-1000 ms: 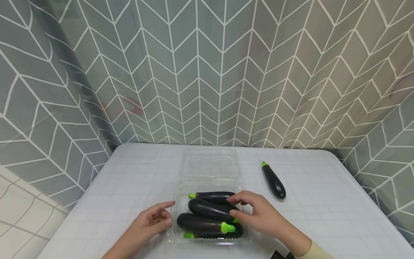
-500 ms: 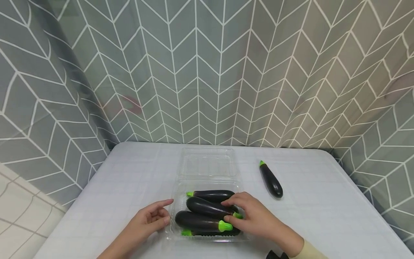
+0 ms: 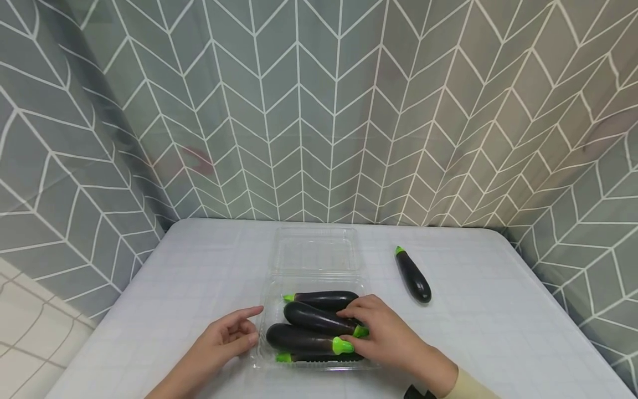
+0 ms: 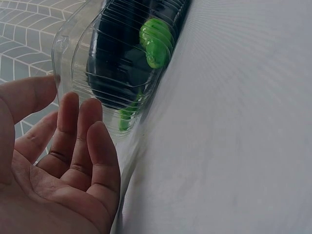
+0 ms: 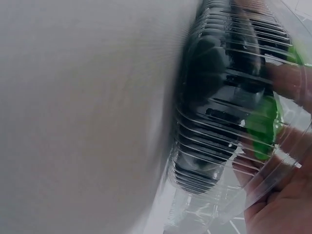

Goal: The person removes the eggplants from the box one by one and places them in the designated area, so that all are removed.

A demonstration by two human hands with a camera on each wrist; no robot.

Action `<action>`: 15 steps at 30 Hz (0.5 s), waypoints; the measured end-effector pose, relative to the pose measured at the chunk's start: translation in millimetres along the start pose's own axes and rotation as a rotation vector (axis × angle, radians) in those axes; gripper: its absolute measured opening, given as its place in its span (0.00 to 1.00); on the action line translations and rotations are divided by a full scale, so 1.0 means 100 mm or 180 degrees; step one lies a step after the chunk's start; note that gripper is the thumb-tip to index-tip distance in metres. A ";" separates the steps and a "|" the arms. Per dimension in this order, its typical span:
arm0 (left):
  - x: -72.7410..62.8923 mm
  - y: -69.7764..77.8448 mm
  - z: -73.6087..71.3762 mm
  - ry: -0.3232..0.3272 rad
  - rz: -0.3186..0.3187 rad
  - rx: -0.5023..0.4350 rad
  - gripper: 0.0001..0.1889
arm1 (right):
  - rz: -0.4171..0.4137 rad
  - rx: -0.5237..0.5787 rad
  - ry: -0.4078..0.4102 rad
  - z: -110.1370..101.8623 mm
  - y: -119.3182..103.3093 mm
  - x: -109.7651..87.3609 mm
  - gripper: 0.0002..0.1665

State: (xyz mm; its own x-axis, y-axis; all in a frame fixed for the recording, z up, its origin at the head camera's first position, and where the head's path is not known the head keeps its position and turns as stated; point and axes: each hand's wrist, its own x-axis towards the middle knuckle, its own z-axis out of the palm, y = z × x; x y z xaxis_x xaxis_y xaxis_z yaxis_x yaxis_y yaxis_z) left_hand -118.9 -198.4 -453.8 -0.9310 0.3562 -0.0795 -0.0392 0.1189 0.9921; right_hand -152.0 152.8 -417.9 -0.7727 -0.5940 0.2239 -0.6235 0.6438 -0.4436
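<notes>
A clear plastic clamshell box [image 3: 271, 302] lies with its lid [image 3: 316, 256] folded back, several dark eggplants inside. My right hand [image 3: 386, 339] reaches over the right side, thumb and fingers around the stem end of the middle eggplant [image 3: 316, 318]. The thumb tip lies close by the green cap of the front eggplant [image 3: 301, 339]. In the right wrist view, my fingers [image 5: 287, 85] are partly behind the ribbed wall. My left hand [image 3: 221, 344] stays at the left side, fingers loosely bent, index fingertip against the rim [image 4: 62, 48] and holding nothing.
A single eggplant [image 3: 413, 276] lies outside the box on the white-covered table [image 3: 209, 266], to its right. Another eggplant [image 3: 326, 300] sits at the back of the box. A patterned grey curtain [image 3: 319, 111] hangs behind and at both sides.
My right hand has shifted a little left and nearer me, farther over the eggplants' stem ends. The left hand keeps its place beside the box. The head view has drifted slightly.
</notes>
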 end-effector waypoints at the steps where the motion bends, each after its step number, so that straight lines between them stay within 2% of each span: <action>1: 0.00 0.00 0.00 -0.0010 0.0016 -0.0005 0.30 | 0.0014 -0.0028 -0.0011 0.01 0.00 0.00 0.20; 10: 0.01 -0.01 0.00 -0.0015 0.0063 -0.0021 0.30 | 0.0076 -0.0128 0.0001 0.03 0.01 0.00 0.19; 15: 0.01 -0.01 0.00 -0.0022 0.0051 -0.0041 0.30 | 0.0118 0.0028 0.0032 0.02 0.02 0.00 0.19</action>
State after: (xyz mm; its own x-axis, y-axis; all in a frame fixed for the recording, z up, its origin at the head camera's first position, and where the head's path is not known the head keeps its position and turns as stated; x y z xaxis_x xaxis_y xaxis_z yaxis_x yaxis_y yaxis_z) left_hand -119.4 -198.0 -455.0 -0.9291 0.3643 -0.0642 -0.0290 0.1012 0.9944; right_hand -153.1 153.4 -420.5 -0.7965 -0.5648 0.2159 -0.5933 0.6611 -0.4594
